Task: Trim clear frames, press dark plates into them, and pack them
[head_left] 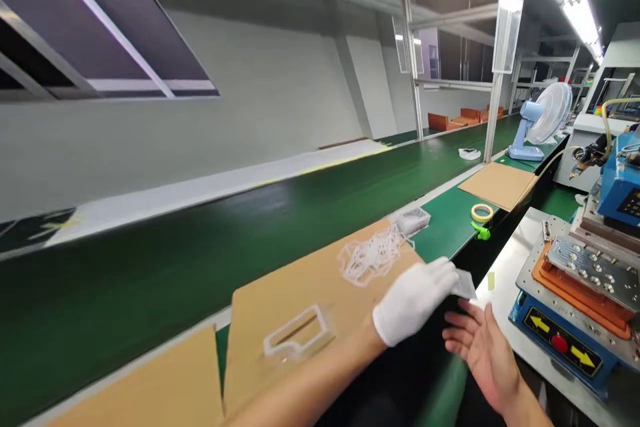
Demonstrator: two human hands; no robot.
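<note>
My left hand [413, 300], in a white glove, pinches a small translucent plastic piece [465, 285] at its fingertips. Just below it, my bare right hand [480, 353] is open, palm up, with its fingers spread and close to that piece. Under my left forearm lies a cardboard sheet [320, 293] on the green conveyor belt [165, 280]. On the sheet rest a clear moulded plastic frame [297, 333] and a tangle of clear plastic strips [373, 257]. A grey mesh-like packet [413, 220] sits at the sheet's far corner.
Right of the belt stands a blue-and-orange press machine [580, 293] with yellow arrows on its front. Farther along are a tape roll [481, 213], a green clip [481, 232], another cardboard sheet [497, 183], a white-and-blue fan [543, 121] and orange trays [457, 119].
</note>
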